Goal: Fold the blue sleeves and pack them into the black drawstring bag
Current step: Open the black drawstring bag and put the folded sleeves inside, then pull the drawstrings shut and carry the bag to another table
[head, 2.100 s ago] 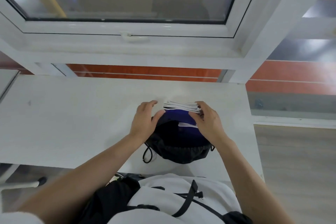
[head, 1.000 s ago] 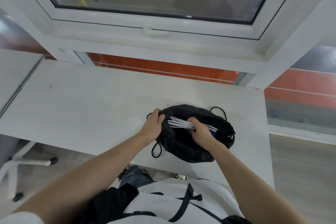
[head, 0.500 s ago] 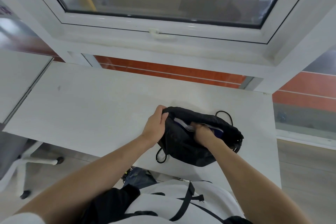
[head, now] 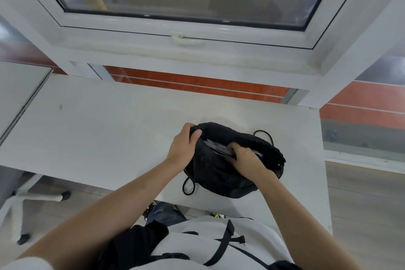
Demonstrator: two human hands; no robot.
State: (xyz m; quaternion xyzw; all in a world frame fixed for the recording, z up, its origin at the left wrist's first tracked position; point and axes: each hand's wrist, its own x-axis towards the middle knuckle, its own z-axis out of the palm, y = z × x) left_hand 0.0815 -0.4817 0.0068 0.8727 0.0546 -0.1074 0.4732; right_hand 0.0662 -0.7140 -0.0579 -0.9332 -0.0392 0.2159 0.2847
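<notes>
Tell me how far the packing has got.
Done: the folded sleeves sit mostly inside the black drawstring bag on the table. In hand: the left hand holds the bag's rim open while the right hand pushes the sleeves down. Left: seating them fully; the mouth is not yet drawn shut.

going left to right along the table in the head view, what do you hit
White chair leg with a dark castor → left hand gripping the bag's rim → folded blue sleeves with white stripes → right hand → black cord loop
</notes>
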